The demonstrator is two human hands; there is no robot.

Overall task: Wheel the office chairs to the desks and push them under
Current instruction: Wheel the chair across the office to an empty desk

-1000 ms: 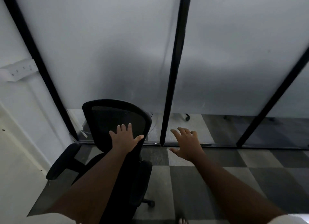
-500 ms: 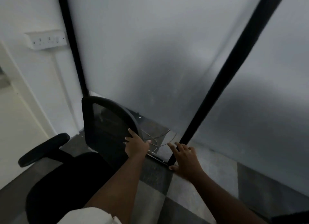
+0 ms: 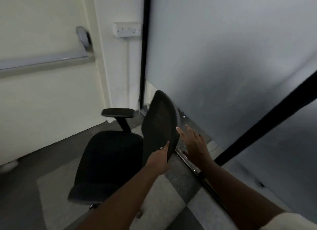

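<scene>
A black office chair (image 3: pixel 109 161) stands on the carpet in the corner, its seat facing left. Its mesh backrest (image 3: pixel 159 125) is seen nearly edge-on, and one armrest (image 3: pixel 118 112) shows behind the seat. My left hand (image 3: pixel 158 160) grips the backrest's near side edge, thumb on the front face, the fingers hidden behind it. My right hand (image 3: pixel 193 143) is open with straight fingers just behind the backrest, its fingertips at the rear edge; I cannot tell whether they touch. No desk is in view.
A frosted glass partition (image 3: pixel 223 58) with black frame posts (image 3: pixel 144 49) runs close behind the chair, with a metal floor track (image 3: pixel 193 168) at its foot. A cream door with a push bar (image 3: pixel 42 61) stands at the left. A wall socket (image 3: pixel 127 29) sits above the chair.
The chair has swivelled, so the backrest now shows edge-on and the seat points left. My left hand slid to the backrest's edge. My right hand came up behind the backrest.
</scene>
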